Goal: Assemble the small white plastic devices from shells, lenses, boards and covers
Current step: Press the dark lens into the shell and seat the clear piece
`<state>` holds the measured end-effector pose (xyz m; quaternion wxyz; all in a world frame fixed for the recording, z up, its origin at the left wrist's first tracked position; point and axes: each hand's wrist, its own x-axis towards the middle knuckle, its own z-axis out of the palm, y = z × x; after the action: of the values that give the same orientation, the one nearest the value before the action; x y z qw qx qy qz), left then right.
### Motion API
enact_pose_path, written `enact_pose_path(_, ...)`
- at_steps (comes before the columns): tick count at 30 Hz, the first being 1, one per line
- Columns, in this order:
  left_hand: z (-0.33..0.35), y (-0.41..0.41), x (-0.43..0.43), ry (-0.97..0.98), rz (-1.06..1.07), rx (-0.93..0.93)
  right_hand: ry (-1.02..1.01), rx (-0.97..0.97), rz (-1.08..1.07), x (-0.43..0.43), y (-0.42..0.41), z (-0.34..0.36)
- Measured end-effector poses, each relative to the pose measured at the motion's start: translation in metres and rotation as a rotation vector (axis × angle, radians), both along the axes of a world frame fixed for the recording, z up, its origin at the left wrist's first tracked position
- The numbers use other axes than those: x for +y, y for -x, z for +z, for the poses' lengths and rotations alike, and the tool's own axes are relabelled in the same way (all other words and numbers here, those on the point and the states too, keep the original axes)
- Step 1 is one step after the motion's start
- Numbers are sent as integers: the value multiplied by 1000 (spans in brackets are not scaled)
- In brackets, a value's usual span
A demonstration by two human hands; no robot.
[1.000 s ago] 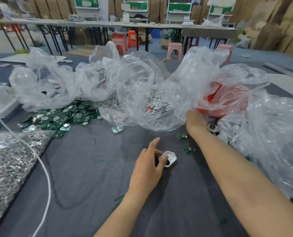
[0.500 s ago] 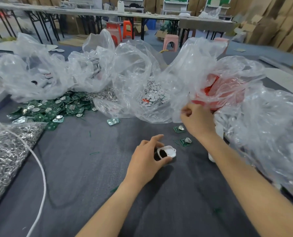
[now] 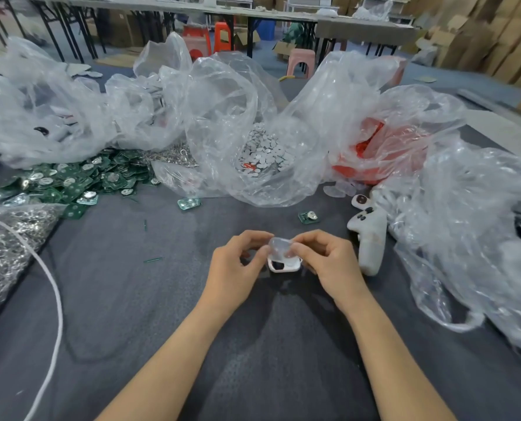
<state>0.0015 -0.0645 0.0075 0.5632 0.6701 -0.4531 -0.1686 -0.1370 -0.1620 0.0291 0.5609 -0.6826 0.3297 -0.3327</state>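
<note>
Two grips at work: my left hand [image 3: 234, 267] pinches the white shell [image 3: 284, 266] steady, opening up, so my right hand [image 3: 329, 262], pinching the clear lens [image 3: 279, 249], can seat it.

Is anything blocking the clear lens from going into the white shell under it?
Nothing visible does. The left hand and right hand pinch the clear lens directly above the white shell, whose dark opening looks bare where the lens leaves it uncovered.
</note>
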Motion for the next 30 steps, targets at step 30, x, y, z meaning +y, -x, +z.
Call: enact_pose_path(30,-2,7,7,-31,22,-283,-206,-61,-282,-10,5,-4)
